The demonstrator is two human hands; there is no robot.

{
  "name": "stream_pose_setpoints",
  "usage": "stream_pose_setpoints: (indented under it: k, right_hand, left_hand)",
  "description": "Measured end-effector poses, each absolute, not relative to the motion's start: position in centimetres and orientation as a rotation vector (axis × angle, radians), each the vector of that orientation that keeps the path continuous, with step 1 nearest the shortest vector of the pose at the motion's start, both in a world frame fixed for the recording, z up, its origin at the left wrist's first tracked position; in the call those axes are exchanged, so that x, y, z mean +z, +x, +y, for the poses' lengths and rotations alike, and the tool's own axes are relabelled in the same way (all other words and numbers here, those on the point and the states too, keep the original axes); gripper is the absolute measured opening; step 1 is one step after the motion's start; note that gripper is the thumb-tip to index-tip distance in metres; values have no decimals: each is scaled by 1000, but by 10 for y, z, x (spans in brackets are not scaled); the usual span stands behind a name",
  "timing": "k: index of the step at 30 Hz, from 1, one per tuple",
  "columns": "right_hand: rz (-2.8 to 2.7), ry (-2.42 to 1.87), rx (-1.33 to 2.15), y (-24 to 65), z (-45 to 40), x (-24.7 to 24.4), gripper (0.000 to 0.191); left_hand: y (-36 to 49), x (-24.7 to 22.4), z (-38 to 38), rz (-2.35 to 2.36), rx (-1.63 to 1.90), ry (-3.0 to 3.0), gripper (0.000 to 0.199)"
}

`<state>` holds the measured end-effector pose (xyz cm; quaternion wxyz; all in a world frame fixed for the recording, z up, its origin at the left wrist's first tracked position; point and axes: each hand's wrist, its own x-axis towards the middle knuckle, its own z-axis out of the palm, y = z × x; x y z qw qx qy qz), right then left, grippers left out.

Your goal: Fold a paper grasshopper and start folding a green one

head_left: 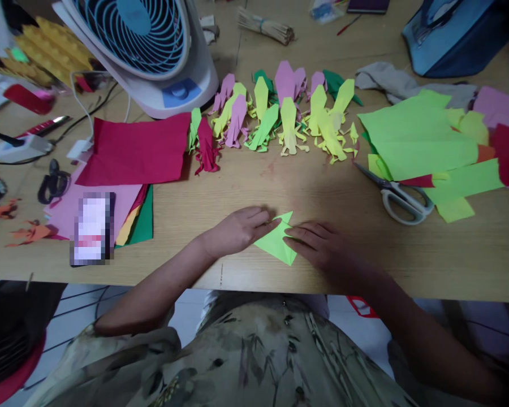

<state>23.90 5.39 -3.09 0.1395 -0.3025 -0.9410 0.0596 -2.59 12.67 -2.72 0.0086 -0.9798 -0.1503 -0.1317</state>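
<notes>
Presently between the hands: one piece of folded light-green paper [275, 245], lying on the table [237, 195] near its front edge, creased, pointed at top and bottom.
Paper, handling: featherlight by my guess, soft across a single layer, stiffer where folds stack; liable to slide on the smooth top and to crumple or tear at its thin tips.
Paper, best hold: the thicker folded edges, lightly, with flat fingertips; the sharp points spared.
Left hand [237, 229]: fingers curled, thumb and forefinger drawn close together at the upper left edge; whether paper is caught between them, I cannot tell.
Right hand [316, 243]: fingers extended and slightly apart, palm down, tips laid on the right side; thumb hidden.
Arms: both come in from the near side, angled inward to meet at the paper, left wrist fairly straight.
Paper figures [288, 127]: a many-coloured row beyond the hands.
Scissors [401, 200]: right of the hands, beside green sheets [424, 135], untouched.
</notes>
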Motion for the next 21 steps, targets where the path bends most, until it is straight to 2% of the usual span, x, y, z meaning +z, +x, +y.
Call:
stream_pose_setpoints:
  k: [15, 21]
  right_hand:
    - [-2738, -880, 179, 238, 54, -27, 36]
    - [-2709, -887, 220, 237, 55, -25, 35]
  left_hand:
    - [-18, -16, 98, -749, -139, -2895, 35]
    - [-12, -18, 93, -796, -169, -2953, 35]
